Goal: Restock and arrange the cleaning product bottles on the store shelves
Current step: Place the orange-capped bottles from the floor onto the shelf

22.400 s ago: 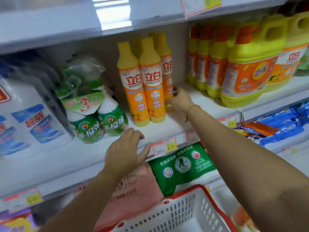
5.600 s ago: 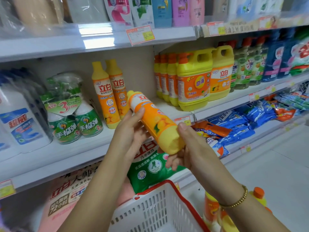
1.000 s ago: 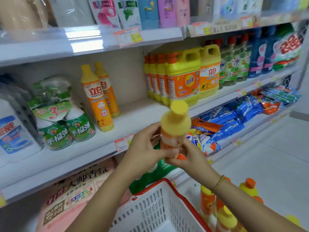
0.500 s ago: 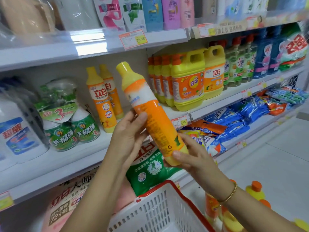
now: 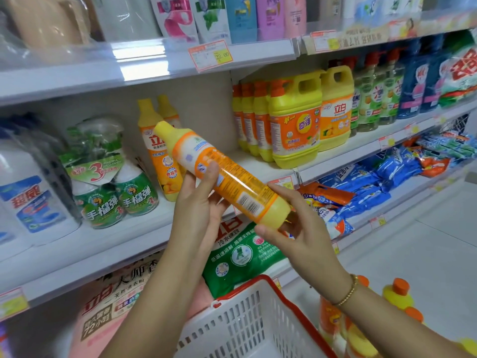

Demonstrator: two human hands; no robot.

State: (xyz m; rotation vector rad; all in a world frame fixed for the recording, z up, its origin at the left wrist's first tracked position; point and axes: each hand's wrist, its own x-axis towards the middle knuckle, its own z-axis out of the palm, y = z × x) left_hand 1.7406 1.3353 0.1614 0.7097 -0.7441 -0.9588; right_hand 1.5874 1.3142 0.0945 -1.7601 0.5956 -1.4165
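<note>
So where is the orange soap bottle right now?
Head view, centre: the orange soap bottle lies tilted between the left hand and right hand, above the white basket.

Thin gold beaded bracelet (image 5: 347, 291) at wrist of right hand (image 5: 307, 233); forearms bare.
</note>
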